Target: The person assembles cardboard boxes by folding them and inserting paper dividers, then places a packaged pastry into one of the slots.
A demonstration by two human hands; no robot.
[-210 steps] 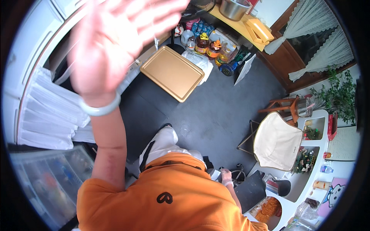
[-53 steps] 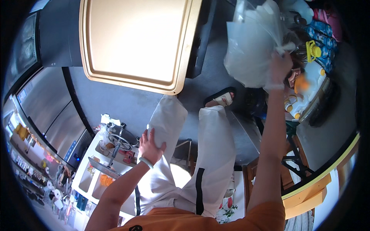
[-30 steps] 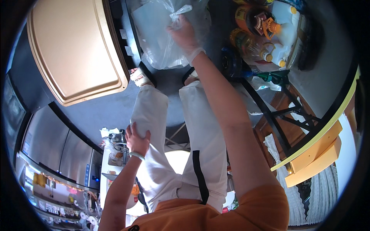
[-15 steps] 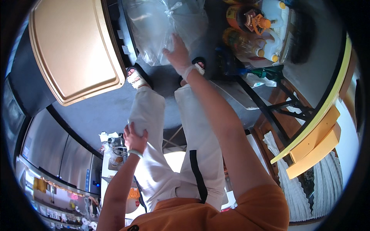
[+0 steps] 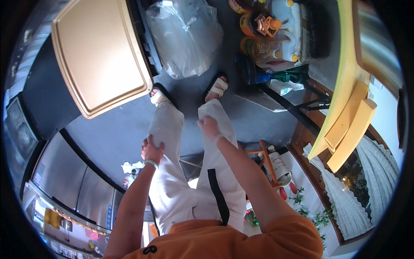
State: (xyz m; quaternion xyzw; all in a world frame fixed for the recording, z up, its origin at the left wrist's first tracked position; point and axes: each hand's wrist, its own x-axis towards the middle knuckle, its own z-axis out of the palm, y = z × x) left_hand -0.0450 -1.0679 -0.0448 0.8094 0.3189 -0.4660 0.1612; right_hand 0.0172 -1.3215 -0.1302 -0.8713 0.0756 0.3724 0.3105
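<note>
I sit in white trousers (image 5: 166, 123). My left hand (image 5: 153, 150) rests on my left trouser leg just above the knee, its fingers spread and holding nothing. Over my right knee lies my right hand (image 5: 209, 127), fingers curled into a loose fist, with nothing showing in it. Its fingertips are partly hidden. Beyond my feet, on the floor, stands a clear plastic bag (image 5: 185, 43), tied in a knot at the top and apart from both hands.
A tan tray-like panel (image 5: 103, 56) stands at the far left. Several bottles and jugs (image 5: 263, 26) fill the far right. Nearer on the right are a yellow-edged tabletop (image 5: 334, 116), black table legs (image 5: 284, 103) and a white lace curtain (image 5: 340, 198). Grey floor (image 5: 112, 134) lies between.
My right hand has drawn back from the plastic bag to my right knee, and its fingers have curled in. My left hand stays on the left leg. The view has shifted a little.
</note>
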